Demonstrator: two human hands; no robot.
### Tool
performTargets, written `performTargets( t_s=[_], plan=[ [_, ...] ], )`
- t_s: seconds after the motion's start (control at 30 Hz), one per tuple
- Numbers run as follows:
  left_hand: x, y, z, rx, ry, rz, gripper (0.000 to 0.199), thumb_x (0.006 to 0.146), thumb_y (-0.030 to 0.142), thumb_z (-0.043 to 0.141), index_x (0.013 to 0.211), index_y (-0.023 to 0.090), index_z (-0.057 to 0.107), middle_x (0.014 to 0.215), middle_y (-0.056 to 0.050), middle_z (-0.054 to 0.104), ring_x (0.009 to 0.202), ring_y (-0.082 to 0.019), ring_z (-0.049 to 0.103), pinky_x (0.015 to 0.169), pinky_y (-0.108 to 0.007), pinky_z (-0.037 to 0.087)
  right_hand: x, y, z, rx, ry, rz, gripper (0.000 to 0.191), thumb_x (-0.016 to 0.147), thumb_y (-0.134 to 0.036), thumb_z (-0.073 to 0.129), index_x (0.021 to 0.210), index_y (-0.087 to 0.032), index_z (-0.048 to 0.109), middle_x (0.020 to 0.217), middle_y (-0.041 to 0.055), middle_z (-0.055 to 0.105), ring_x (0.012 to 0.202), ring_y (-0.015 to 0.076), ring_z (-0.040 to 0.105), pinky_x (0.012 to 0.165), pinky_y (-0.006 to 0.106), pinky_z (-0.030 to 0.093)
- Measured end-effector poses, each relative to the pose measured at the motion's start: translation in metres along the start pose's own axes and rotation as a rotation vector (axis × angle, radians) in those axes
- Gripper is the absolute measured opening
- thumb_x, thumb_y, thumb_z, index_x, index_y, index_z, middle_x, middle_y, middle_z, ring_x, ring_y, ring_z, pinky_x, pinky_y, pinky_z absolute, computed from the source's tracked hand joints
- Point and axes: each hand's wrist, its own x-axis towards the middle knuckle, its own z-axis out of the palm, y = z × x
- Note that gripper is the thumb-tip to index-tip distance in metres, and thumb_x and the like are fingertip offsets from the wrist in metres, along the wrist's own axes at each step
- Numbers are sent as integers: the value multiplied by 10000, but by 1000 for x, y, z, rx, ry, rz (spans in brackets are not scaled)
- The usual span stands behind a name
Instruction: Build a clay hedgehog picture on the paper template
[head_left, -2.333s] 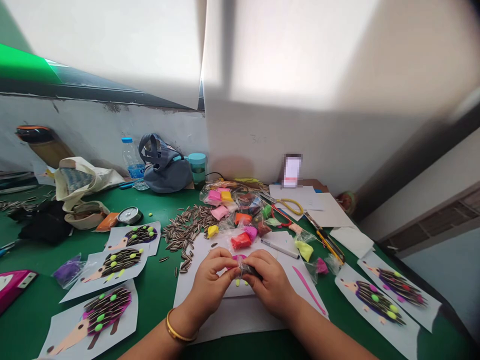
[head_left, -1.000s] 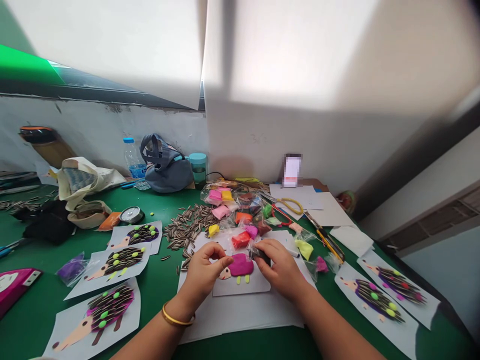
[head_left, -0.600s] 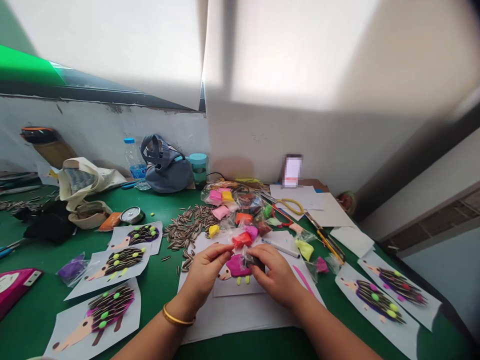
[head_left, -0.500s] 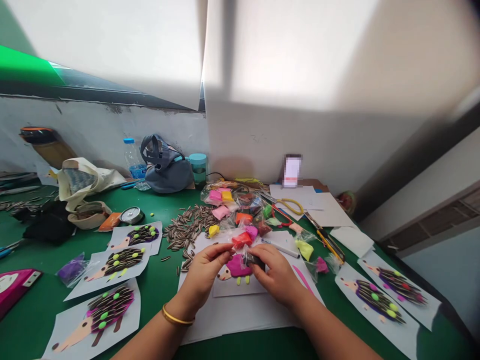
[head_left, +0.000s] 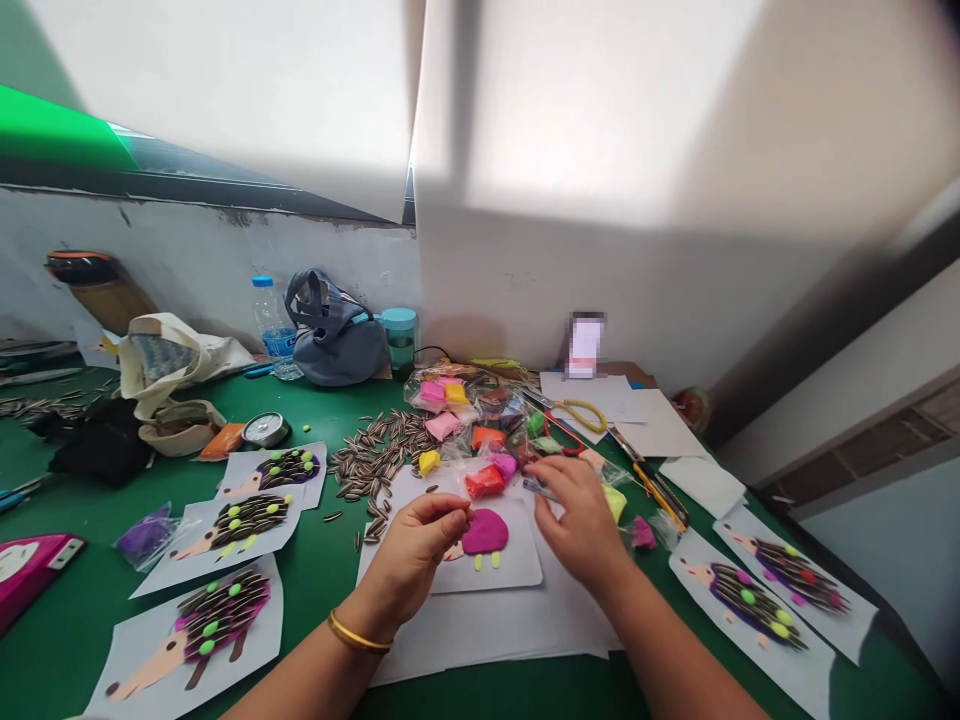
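Observation:
On a small white card (head_left: pixel 521 570), lying on a stack of white paper (head_left: pixel 495 635), is a hedgehog shape with a magenta clay body (head_left: pixel 486 532) and two yellow-green feet. My left hand (head_left: pixel 420 545) is pinched over the card's left part, by the animal's head; whatever is between the fingertips is too small to name. To the right, my right hand (head_left: pixel 576 515) is spread above the clay packets and a pen, its fingers apart. Bagged red clay (head_left: pixel 486 481) lies just behind the card, and a pile of striped sunflower seeds (head_left: pixel 379 450) is behind my left hand.
Finished seed hedgehog cards lie at left (head_left: pixel 217 630) and right (head_left: pixel 742 600). Yellow-handled scissors (head_left: pixel 581 413), a cutter (head_left: pixel 652 480) and a propped phone (head_left: pixel 586 345) stand or lie behind. A blue-grey bag (head_left: pixel 337 345) and a bottle (head_left: pixel 274 325) are along the wall.
My right hand has moved right and back, away from the card, its fingers now apart; the dark packet it held is no longer visible. My left hand stays pinched, slightly nearer the card.

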Motion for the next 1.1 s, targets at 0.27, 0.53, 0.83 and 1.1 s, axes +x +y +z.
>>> performTargets(
  t_s=[0.27,0.53,0.83,1.1],
  plan=[
    [-2,2,-4,516,-89,451,71,772,245,767,841,229,776,813,-32,717,767,-162,639,697,-258,516,-17,-55,26,910,-436,392,384,807,-183,489,1105,-246,723,942,38,645,942,209,588,894,367,453],
    [-2,-2,-10,1030,-143,955,178,901,181,617,987,250,756,866,-50,648,780,-161,624,679,-273,532,-26,-50,30,1195,-525,483,493,706,-102,487,1114,-246,723,979,26,662,968,192,537,891,341,396],
    [0,1,-10,1153,-129,883,169,930,218,569,975,239,730,860,-47,629,803,-174,608,708,-285,504,-22,-46,22,1042,-558,384,501,727,-118,506,1178,-236,691,1148,53,681,1098,240,580,1006,436,404],
    [1,-3,-12,1349,-80,785,299,961,350,481,726,207,597,689,-30,585,628,-172,501,588,-282,355,-20,-43,22,832,-501,307,412,812,-147,495,1152,-261,698,1115,53,684,1017,210,651,926,395,502]
  ],
)
